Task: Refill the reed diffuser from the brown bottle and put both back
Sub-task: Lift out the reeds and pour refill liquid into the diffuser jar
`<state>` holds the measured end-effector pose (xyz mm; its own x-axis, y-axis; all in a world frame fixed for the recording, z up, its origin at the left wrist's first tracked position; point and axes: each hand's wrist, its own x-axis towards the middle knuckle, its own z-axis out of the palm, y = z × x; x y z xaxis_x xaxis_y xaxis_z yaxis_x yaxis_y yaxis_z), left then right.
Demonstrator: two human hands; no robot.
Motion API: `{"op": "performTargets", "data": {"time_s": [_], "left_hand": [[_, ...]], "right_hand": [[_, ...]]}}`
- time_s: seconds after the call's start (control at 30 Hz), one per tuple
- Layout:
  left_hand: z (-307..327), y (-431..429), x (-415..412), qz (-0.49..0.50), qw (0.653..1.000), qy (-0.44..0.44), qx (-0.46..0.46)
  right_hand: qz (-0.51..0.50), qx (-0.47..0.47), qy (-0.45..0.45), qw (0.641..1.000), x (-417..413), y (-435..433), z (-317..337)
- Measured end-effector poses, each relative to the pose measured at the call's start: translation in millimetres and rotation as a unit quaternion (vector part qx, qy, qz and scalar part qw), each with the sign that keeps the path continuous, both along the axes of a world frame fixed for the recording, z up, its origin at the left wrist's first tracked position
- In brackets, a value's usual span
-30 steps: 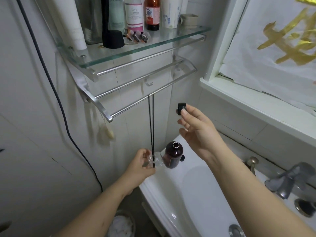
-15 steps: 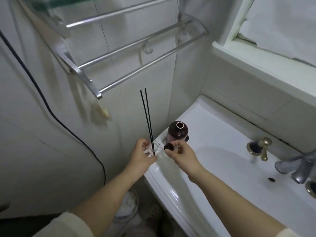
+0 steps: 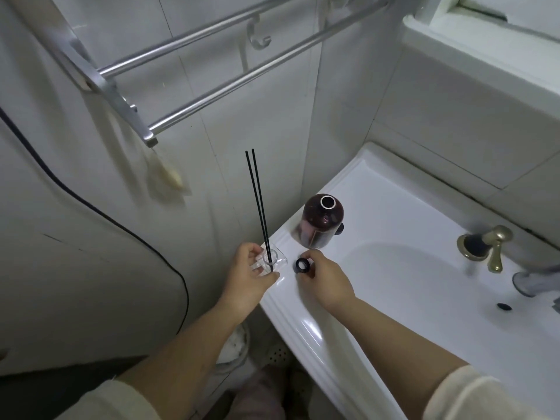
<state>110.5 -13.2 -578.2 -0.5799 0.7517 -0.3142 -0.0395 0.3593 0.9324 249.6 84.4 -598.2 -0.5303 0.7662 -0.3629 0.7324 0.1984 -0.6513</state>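
Observation:
The brown bottle [image 3: 321,221] stands upright and uncapped on the sink's back-left corner. A small clear glass reed diffuser [image 3: 271,258] with two black reeds [image 3: 257,204] sits at the rim's left end, and my left hand [image 3: 251,272] grips it. My right hand [image 3: 322,275] holds a black cap [image 3: 302,265] low over the rim, between the diffuser and the bottle. A second small black piece [image 3: 340,229] lies right behind the bottle.
The white sink [image 3: 409,277] fills the right side, with a brass handle [image 3: 494,247] and a grey faucet [image 3: 533,281]. A metal towel rack [image 3: 188,74] hangs overhead on the tiled wall. A black cable [image 3: 100,212] runs down the left wall. A bin [image 3: 233,350] sits on the floor.
My right hand came down from chest height with the black cap to the sink rim. My view tilted downward, so the glass shelf left the picture. My left hand stayed on the diffuser.

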Motion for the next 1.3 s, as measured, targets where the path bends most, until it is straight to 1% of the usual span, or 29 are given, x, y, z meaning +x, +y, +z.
{"op": "performTargets", "data": {"time_s": [0.3, 0.4, 0.5, 0.63, 0.7, 0.83, 0.93, 1.07, 1.2, 1.3], "left_hand": [[-2, -13, 3, 0.013, 1.000, -0.011, -0.007], [0, -14, 2, 0.018, 1.000, -0.015, -0.009], [5, -14, 2, 0.014, 1.000, -0.022, -0.006], [13, -8, 4, 0.009, 1.000, -0.020, 0.009], [18, -6, 6, 0.006, 1.000, -0.024, 0.016], [32, -2, 5, -0.003, 0.999, -0.030, 0.038], [46, 5, 5, -0.001, 0.998, -0.030, 0.056], [63, 15, 3, 0.016, 0.996, -0.019, 0.085], [71, 22, 2, 0.030, 0.995, 0.011, 0.097], [75, 23, 3, 0.030, 0.994, 0.010, 0.101]], "right_hand": [[0.020, -0.011, 0.015, 1.000, -2, 0, -7], [0.011, -0.016, 0.032, 0.999, 2, -2, -8], [-0.056, -0.015, 0.053, 0.997, 13, -5, -8], [-0.164, -0.029, 0.116, 0.979, 21, 2, -4], [-0.184, -0.020, 0.153, 0.971, 19, 11, -1], [-0.154, 0.021, 0.194, 0.969, 11, 31, 9], [-0.145, 0.031, 0.215, 0.965, 0, 46, 17], [-0.139, 0.019, 0.253, 0.957, -8, 54, 20], [-0.144, 0.000, 0.277, 0.950, -8, 53, 20], [-0.145, -0.022, 0.288, 0.946, -6, 52, 24]]}}
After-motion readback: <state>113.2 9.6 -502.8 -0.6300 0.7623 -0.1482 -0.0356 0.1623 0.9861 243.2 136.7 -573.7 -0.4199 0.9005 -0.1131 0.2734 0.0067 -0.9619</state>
